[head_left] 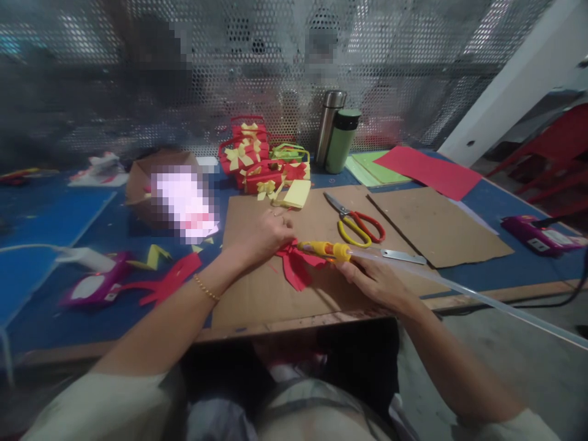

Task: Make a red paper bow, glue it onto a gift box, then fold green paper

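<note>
Over the cardboard sheet [257, 300], my right hand [367, 278] is closed round a yellow glue gun [337, 251], and a long clear glue stick [459, 291] trails from its back. The gun's nozzle points left at a red paper bow [297, 269]. My left hand [271, 233] pinches the upper left part of this bow; its fingertips are close to the nozzle. Scissors [356, 223] with red and yellow handles lie open beyond the gun. A metal blade piece [404, 256] rests to the right of my right hand.
Small red paper baskets with yellow bows [245, 156] stand at the back, beside a steel flask [327, 125] and a green bottle [342, 144]. A cardboard box [140, 184] and purple power strip [98, 285] are left. Another cardboard piece [441, 226] lies right, near red paper [427, 170].
</note>
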Action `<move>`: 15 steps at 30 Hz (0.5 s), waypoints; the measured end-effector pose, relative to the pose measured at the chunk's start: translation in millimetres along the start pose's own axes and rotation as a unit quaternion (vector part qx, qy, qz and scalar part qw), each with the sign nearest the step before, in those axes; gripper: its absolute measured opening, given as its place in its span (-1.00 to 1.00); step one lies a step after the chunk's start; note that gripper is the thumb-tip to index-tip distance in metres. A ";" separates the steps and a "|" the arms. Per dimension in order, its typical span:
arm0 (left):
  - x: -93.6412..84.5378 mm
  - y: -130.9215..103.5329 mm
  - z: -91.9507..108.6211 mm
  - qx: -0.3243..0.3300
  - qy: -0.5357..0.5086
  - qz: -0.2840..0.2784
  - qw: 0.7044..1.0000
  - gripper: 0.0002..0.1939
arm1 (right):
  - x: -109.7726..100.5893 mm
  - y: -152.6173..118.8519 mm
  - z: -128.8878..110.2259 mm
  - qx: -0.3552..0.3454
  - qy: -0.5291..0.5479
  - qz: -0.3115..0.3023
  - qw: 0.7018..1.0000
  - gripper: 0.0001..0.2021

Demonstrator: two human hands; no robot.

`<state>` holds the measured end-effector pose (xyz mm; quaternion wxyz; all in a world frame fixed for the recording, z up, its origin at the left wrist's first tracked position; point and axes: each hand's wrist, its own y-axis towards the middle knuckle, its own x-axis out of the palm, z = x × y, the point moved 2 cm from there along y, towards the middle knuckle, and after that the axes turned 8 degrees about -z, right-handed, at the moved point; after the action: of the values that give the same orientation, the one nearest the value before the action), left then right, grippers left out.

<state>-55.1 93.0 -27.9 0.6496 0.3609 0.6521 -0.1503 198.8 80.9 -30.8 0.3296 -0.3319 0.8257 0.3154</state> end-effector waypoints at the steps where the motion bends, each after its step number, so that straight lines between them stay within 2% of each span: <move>1: -0.6 0.0 0.4 -0.001 0.002 -0.002 1.000 -0.83 | 0.5 -0.1 0.5 -0.002 0.000 -0.002 1.000 -0.49; 11: -1.1 0.5 2.7 0.006 0.019 -0.003 1.000 -0.84 | 4.1 -3.0 0.8 0.018 -0.020 -0.013 1.000 -0.58; 15: -1.5 0.8 3.9 0.010 0.041 -0.007 0.999 -0.82 | 3.6 -1.9 -1.3 0.016 -0.034 -0.035 0.999 -0.66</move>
<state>-51.8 90.5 -26.7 0.6178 0.3682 0.6792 -0.1465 197.8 77.6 -33.4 0.3733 -0.3444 0.8069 0.3016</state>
